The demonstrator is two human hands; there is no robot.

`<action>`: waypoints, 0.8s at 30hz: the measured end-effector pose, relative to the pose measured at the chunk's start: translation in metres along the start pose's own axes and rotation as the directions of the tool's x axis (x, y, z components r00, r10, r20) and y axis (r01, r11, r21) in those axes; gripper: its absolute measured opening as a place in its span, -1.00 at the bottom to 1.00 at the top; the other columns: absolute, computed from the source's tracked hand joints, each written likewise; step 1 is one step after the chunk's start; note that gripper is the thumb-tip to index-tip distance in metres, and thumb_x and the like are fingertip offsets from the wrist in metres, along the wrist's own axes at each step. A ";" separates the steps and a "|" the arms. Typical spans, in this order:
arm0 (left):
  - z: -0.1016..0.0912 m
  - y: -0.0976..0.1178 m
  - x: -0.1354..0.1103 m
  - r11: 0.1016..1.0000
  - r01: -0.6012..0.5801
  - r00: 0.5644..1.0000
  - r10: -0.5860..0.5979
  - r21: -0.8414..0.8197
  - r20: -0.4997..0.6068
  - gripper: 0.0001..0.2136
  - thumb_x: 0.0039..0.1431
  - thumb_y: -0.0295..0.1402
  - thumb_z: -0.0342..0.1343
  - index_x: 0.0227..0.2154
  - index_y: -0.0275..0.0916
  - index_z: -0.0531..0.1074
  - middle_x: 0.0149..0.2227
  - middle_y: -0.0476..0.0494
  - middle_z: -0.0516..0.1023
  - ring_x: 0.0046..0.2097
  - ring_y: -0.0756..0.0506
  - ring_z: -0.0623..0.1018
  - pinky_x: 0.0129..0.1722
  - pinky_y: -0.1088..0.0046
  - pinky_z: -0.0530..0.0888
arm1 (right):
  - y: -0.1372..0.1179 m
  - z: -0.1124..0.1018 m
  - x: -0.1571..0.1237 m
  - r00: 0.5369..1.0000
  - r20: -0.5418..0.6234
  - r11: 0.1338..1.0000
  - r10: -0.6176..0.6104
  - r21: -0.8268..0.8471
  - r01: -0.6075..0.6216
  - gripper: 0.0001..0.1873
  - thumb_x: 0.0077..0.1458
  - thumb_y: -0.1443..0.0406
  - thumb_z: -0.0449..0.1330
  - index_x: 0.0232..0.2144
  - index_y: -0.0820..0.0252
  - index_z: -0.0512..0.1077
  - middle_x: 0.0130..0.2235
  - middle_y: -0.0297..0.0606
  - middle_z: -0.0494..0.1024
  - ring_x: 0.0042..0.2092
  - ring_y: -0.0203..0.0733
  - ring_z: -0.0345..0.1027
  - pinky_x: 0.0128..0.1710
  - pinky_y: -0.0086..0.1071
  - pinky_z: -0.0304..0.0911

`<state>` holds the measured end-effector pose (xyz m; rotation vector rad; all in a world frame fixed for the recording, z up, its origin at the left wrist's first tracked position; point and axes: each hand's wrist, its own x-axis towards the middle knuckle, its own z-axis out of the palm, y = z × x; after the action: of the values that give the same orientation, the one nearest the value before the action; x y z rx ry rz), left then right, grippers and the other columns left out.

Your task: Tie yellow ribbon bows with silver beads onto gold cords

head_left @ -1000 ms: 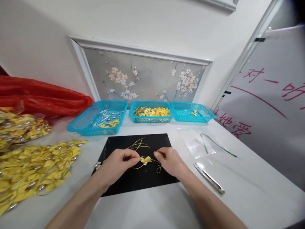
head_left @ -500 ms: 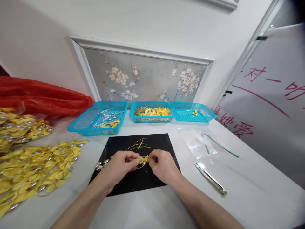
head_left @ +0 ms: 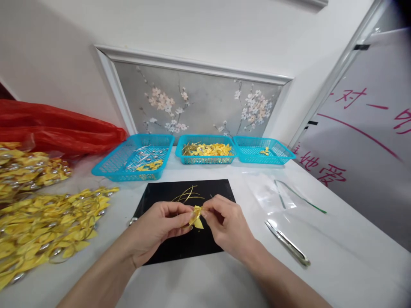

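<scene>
Between my two hands is a small yellow ribbon flower [head_left: 198, 217], held just above the black mat [head_left: 180, 250]. My left hand [head_left: 167, 220] pinches its left side with thumb and fingertips. My right hand [head_left: 226, 220] is closed on its right side, fingers pressed together. One yellow petal hangs down between the hands. Several thin gold wires [head_left: 186, 195] lie on the mat just beyond my fingers. A silvery bead [head_left: 133, 220] shows at the mat's left edge, partly hidden behind my left hand.
Blue baskets [head_left: 135, 174] stand along the wall, with yellow flowers, wires and white stems inside. Finished-looking yellow flower strands [head_left: 48, 231] and a red bag [head_left: 58, 128] fill the left. Tweezers [head_left: 287, 244], a clear bag [head_left: 266, 194] and a green wire [head_left: 302, 196] lie right.
The yellow flower has been turned, so a petal now hangs downward. My right hand has tilted and shifted slightly right; my left hand covers more of the beads. The view has moved slightly.
</scene>
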<state>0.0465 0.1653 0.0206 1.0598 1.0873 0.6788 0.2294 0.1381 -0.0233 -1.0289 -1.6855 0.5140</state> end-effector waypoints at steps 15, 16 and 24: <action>0.031 -0.004 -0.015 0.988 -0.149 0.989 0.149 -0.027 0.019 -0.85 -0.01 -0.23 0.39 -0.51 -0.21 0.64 -0.20 -0.08 0.58 -0.13 -0.11 0.53 -0.01 0.38 0.51 | -0.012 0.008 -0.008 0.960 -0.179 0.936 0.215 0.317 -0.151 -0.85 0.22 0.30 0.16 -0.40 0.19 0.46 -0.46 -0.39 0.34 -0.46 -0.35 0.16 -0.50 -0.46 0.07; 0.032 -0.004 -0.015 0.988 -0.152 0.988 0.152 -0.013 0.025 -0.83 0.01 -0.23 0.37 -0.52 -0.21 0.63 -0.26 -0.07 0.57 -0.17 -0.10 0.53 -0.02 0.35 0.51 | -0.012 0.008 -0.008 0.955 -0.180 0.927 0.234 0.338 -0.163 -0.84 0.23 0.28 0.16 -0.40 0.19 0.46 -0.46 -0.40 0.34 -0.46 -0.35 0.16 -0.50 -0.47 0.07; 0.026 -0.007 -0.015 0.964 -0.264 0.963 0.263 0.015 0.063 -0.82 0.08 -0.17 0.32 -0.53 -0.12 0.57 -0.06 -0.14 0.60 0.30 -0.30 0.30 0.16 0.18 0.38 | -0.012 0.007 -0.005 0.930 -0.124 0.843 0.346 0.476 -0.251 -0.79 0.20 0.19 0.22 -0.41 0.20 0.43 -0.48 -0.39 0.41 -0.46 -0.37 0.19 -0.48 -0.49 0.12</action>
<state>0.0656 0.1413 0.0221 1.2511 0.9115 0.8422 0.2183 0.1281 -0.0195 -0.9604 -1.1436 0.9271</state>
